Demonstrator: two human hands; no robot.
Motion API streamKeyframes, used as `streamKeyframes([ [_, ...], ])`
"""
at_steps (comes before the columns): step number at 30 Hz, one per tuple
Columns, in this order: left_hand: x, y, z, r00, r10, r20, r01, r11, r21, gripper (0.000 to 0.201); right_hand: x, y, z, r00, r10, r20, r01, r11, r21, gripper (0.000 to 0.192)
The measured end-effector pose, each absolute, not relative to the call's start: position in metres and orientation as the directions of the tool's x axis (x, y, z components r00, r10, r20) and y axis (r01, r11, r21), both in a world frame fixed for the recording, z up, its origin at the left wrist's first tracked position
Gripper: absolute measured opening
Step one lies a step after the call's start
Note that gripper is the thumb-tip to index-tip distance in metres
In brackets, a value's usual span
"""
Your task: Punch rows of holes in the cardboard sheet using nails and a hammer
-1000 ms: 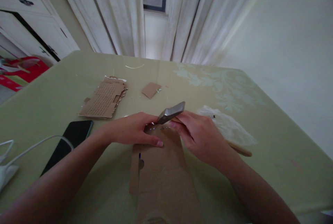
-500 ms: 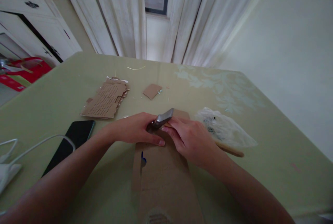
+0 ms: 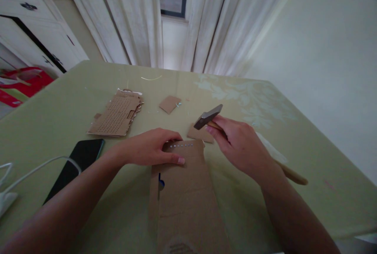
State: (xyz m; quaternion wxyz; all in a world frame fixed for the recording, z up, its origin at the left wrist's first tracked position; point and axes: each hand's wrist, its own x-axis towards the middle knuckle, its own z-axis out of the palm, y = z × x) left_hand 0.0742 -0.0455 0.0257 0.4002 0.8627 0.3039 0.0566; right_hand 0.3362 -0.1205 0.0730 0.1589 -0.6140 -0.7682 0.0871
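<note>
Steadying the cardboard box point(image 3: 188, 195) on the table point(image 3: 241, 203) matters: the left hand point(image 3: 151, 148) pinches its far-left corner, thumb on top. The right hand's point(image 3: 241, 144) grip wraps the hammer point(image 3: 208, 116) close behind its head, favouring short, square taps, with the left fingertips best kept clear of the metal dots point(image 3: 178, 146).

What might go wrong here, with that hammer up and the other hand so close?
Two things, perhaps. The hammer in the right hand could hit the left hand if a blow strayed, since that thumb lies on the cardboard near the row of small pale dots. And the left forearm is close to the white cable crossing the phone, so it might snag.
</note>
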Motion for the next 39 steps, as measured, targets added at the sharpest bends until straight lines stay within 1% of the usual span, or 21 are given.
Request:
streamKeyframes([
  [3, 0.076, -0.048, 0.027, 0.802, 0.588, -0.108, 0.486, -0.536, 0.690, 0.052, 0.350, -0.112, 0.065, -0.123, 0.992, 0.027, 0.981, 0.125, -0.149, 0.026],
  [5, 0.078, -0.049, 0.028, 0.796, 0.597, -0.095, 0.493, -0.551, 0.673, 0.048, 0.355, -0.105, 0.054, -0.090, 0.995, -0.036, 0.995, 0.089, -0.042, 0.027],
  [8, 0.080, -0.049, 0.029, 0.783, 0.617, -0.076, 0.500, -0.551, 0.668, 0.040, 0.357, -0.093, 0.034, -0.067, 0.996, -0.056, 0.998, 0.068, 0.019, 0.024],
  [11, 0.080, -0.049, 0.028, 0.774, 0.631, -0.049, 0.485, -0.542, 0.686, 0.034, 0.354, -0.085, 0.021, -0.032, 0.999, -0.044, 0.999, 0.033, 0.039, 0.023],
  [13, 0.080, -0.049, 0.028, 0.769, 0.638, -0.032, 0.472, -0.532, 0.703, 0.031, 0.351, -0.084, 0.016, -0.027, 0.998, -0.064, 0.999, 0.030, 0.039, 0.024],
  [20, 0.082, -0.049, 0.030, 0.756, 0.649, 0.093, 0.399, -0.568, 0.720, 0.027, 0.345, -0.091, 0.010, -0.064, 0.990, -0.126, 0.998, 0.062, -0.013, 0.025],
  [26, 0.076, -0.051, 0.037, 0.750, 0.659, 0.060, 0.340, -0.462, 0.819, 0.029, 0.342, -0.090, 0.001, -0.072, 0.980, -0.184, 0.997, 0.065, -0.044, 0.027],
  [32, 0.074, -0.050, 0.038, 0.756, 0.655, 0.015, 0.318, -0.387, 0.865, 0.030, 0.342, -0.086, -0.002, -0.043, 0.975, -0.218, 0.999, 0.044, 0.000, 0.027],
  [36, 0.074, -0.049, 0.040, 0.768, 0.640, 0.033, 0.261, -0.358, 0.896, 0.026, 0.342, -0.086, 0.001, -0.059, 0.972, -0.228, 0.998, 0.063, 0.010, 0.026],
  [39, 0.074, -0.049, 0.041, 0.759, 0.650, 0.036, 0.207, -0.293, 0.934, 0.024, 0.341, -0.087, 0.002, -0.084, 0.970, -0.229, 0.996, 0.087, 0.004, 0.024],
])
